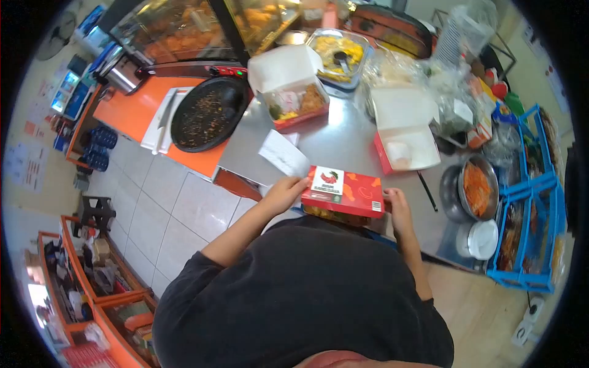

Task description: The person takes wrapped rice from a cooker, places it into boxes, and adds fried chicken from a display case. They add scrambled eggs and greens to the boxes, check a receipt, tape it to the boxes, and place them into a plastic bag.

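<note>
Box (343, 191) in bright red card, long and low, sits lid upward at the near edge of the metal counter (343, 142), just in front of the person's dark shirt (300, 288). Its top is flat and looks closed, scattered with orange shapes towards the middle and right. A white label panel covers the left part, bearing a red picture with a touch of green above dark lettering too small to read surely. A little white square with dark marks is printed near the right corner. Along the near side, beneath the red, runs a yellowish-brown strip; what it is cannot be told.

The left hand (286, 195) is clamped on the left end, thumb over the top edge. The right hand (399, 210) has its fingers bent together around the right end, holding it too.

Just beyond the left end lies white paper (283, 153). Farther back stand a food box (307, 118), open and filled, and another open box (402, 110) with a white rounded lump inside.
</note>
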Motion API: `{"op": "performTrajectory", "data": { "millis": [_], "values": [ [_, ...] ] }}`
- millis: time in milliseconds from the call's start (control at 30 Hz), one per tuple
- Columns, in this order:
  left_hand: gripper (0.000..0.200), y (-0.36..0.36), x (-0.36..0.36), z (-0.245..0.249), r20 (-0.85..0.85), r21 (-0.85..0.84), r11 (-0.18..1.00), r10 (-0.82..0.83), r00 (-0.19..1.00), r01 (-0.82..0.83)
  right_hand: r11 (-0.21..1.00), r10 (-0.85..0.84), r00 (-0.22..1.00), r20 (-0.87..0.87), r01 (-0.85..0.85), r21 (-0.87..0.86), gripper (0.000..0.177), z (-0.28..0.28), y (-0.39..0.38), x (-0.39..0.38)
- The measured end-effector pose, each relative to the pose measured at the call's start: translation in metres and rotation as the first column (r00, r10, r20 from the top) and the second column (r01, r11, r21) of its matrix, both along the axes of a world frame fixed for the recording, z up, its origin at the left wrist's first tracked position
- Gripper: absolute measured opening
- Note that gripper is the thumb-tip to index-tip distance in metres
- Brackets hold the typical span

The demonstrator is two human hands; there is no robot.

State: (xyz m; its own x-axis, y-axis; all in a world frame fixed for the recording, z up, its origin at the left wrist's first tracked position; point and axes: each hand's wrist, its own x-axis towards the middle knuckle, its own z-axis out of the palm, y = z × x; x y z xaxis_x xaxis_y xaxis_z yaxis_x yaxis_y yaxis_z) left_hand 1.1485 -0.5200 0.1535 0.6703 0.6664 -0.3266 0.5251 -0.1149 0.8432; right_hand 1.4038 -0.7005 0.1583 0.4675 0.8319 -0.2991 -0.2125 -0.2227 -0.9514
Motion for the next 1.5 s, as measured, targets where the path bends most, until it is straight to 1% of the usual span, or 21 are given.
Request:
{"op": "performTrajectory", "data": {
  "millis": [33, 100, 133, 267, 333, 367, 433, 467, 533, 633, 733, 867, 1000, 1100, 1133, 1200, 1233, 1300, 1367, 1467, 1500],
  "values": [
    [0.051, 0.001, 0.003, 0.002, 0.033, -0.173, 0.984, 0.055, 0.998, -0.049, 1.000, 0.017, 1.000, 0.018, -0.016, -0.015, 0.027, 0.015, 0.013, 0.001],
    [0.055, 0.008, 0.012, 0.040, -0.096, -0.081, 0.996, 0.028, 0.995, -0.036, 0.980, 0.094, 0.996, 0.000, -0.092, -0.179, 0.038, 0.020, 0.021, 0.017],
    [0.057, 0.010, 0.015, 0.059, -0.127, -0.166, 0.985, 0.028, 0.991, -0.049, 0.961, 0.130, 0.991, 0.012, -0.123, -0.248, 0.039, 0.025, 0.023, 0.023],
    [0.054, 0.018, 0.005, 0.018, -0.190, 0.108, 0.977, -0.163, 0.968, 0.186, 0.946, 0.296, 0.892, 0.340, -0.226, -0.232, 0.039, 0.009, 0.020, 0.015],
    [0.053, 0.000, 0.004, 0.016, -0.249, 0.295, 0.948, -0.040, 0.968, 0.116, 0.964, 0.264, 0.773, 0.577, -0.187, -0.190, 0.042, -0.005, 0.020, 0.010],
    [0.056, -0.007, 0.005, 0.014, -0.303, 0.449, 0.890, 0.069, 0.950, 0.078, 0.971, 0.238, 0.700, 0.673, -0.166, -0.171, 0.046, -0.010, 0.016, 0.005],
    [0.060, -0.016, 0.008, 0.038, -0.256, 0.678, 0.672, -0.162, 0.953, 0.297, 0.892, 0.131, 0.281, 0.951, -0.452, 0.011, 0.054, 0.021, 0.026, 0.004],
    [0.063, -0.017, 0.010, 0.044, -0.248, 0.771, 0.523, -0.277, 0.928, 0.362, 0.841, 0.215, 0.210, 0.954, -0.536, -0.072, 0.054, 0.020, 0.030, 0.000],
    [0.065, -0.018, 0.017, 0.026, -0.285, 0.813, 0.406, -0.347, 0.893, 0.417, 0.696, 0.346, 0.045, 0.937, -0.683, -0.224, 0.053, 0.016, 0.035, -0.005],
    [0.047, -0.005, 0.029, 0.002, -0.347, 0.844, 0.290, -0.347, 0.871, 0.451, 0.685, 0.357, -0.007, 0.934, -0.678, -0.267, 0.050, 0.002, 0.045, 0.000],
    [0.031, 0.008, 0.035, 0.014, -0.428, 0.787, 0.308, -0.353, 0.832, 0.535, 0.648, 0.567, 0.338, 0.751, -0.747, -0.153, 0.045, -0.016, 0.058, 0.017],
    [0.034, -0.001, 0.033, 0.002, -0.304, 0.894, 0.246, -0.279, 0.911, 0.374, 0.648, 0.124, -0.044, 0.991, -0.753, -0.115, 0.035, 0.017, 0.067, 0.004],
    [0.033, 0.001, 0.037, 0.008, -0.279, 0.890, 0.291, -0.262, 0.924, 0.352, 0.711, 0.223, 0.153, 0.963, -0.701, -0.053, 0.037, -0.004, 0.073, 0.011],
    [0.035, 0.006, 0.029, 0.015, -0.234, 0.801, 0.460, -0.349, 0.907, 0.383, 0.608, 0.237, -0.063, 0.970, -0.769, -0.198, 0.034, 0.009, 0.085, 0.013],
    [0.033, 0.012, 0.024, 0.024, -0.147, 0.864, 0.415, -0.333, 0.931, 0.285, 0.591, 0.364, 0.058, 0.930, -0.786, -0.182, 0.032, 0.021, 0.097, 0.019],
    [0.023, 0.041, -0.001, 0.038, 0.022, 0.635, 0.765, -0.157, 0.987, 0.107, 0.565, 0.590, 0.282, 0.757, -0.813, -0.137, 0.029, 0.046, 0.122, 0.034],
    [0.015, 0.070, -0.015, 0.015, 0.350, 0.671, 0.672, 0.083, 0.933, -0.311, 0.559, 0.684, 0.384, 0.620, -0.822, -0.108, 0.028, 0.052, 0.133, 0.037],
    [0.017, 0.126, -0.040, 0.066, 0.314, 0.713, 0.383, 0.575, 0.756, -0.588, 0.768, 0.313, 0.421, 0.852, -0.639, 0.034, 0.030, 0.055, 0.192, 0.035],
    [0.029, 0.173, -0.045, 0.097, 0.164, 0.875, 0.203, 0.728, 0.665, -0.439, 0.911, 0.022, 0.550, 0.835, -0.356, 0.211, 0.035, 0.065, 0.270, 0.021],
    [0.052, 0.219, -0.001, 0.121, -0.334, 0.671, 0.687, 0.616, 0.714, -0.278, 0.951, -0.243, 0.448, 0.861, -0.066, 0.302, 0.030, 0.037, 0.387, 0.016],
    [0.047, 0.236, 0.010, 0.107, -0.407, 0.665, 0.720, 0.574, 0.710, -0.201, 0.979, -0.138, 0.446, 0.884, -0.075, 0.190, 0.027, 0.032, 0.397, 0.016]
  ]
}}
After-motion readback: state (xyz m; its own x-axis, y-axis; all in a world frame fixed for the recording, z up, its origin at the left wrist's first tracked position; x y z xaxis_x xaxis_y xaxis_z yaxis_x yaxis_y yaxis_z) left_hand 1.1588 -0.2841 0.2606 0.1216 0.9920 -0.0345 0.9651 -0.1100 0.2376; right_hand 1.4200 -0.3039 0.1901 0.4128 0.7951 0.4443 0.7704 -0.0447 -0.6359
